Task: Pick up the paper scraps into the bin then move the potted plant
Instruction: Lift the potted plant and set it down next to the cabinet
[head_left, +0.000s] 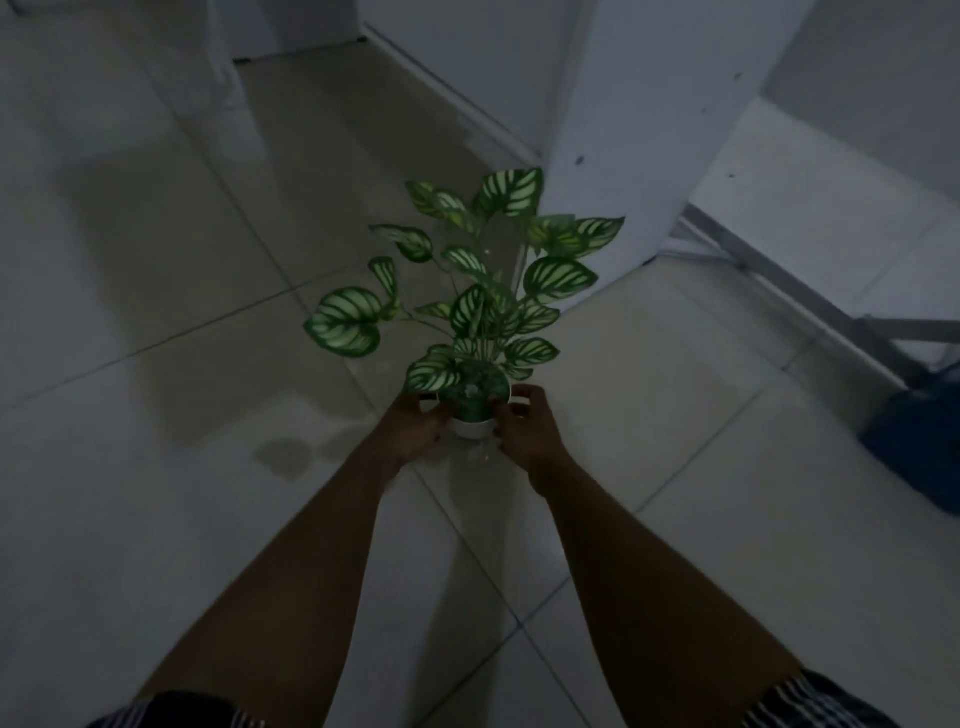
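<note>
Left hand: curled round the left side of the small white pot, fingers wrapping its wall; palm looks pressed in, not spread
Right hand: cupped on the opposite side, fingertips up near the rim; the two hands squeeze the pot between them
Potted plant: out in front at arm's length over the tiled floor, close to a white wall corner; lifted or resting, cannot tell in this dim light
Weight: probably light; small pot, thin stems, so two hands seem ample
Surface: the pot looks smooth and possibly slick; grip low on the wall rather than the rim
Foliage: broad striped leaves on springy stems, top-heavy sway likely; keep it upright and never haul by the stems
Paper scraps: none visible on the floor; the bin is not clearly in sight
</note>
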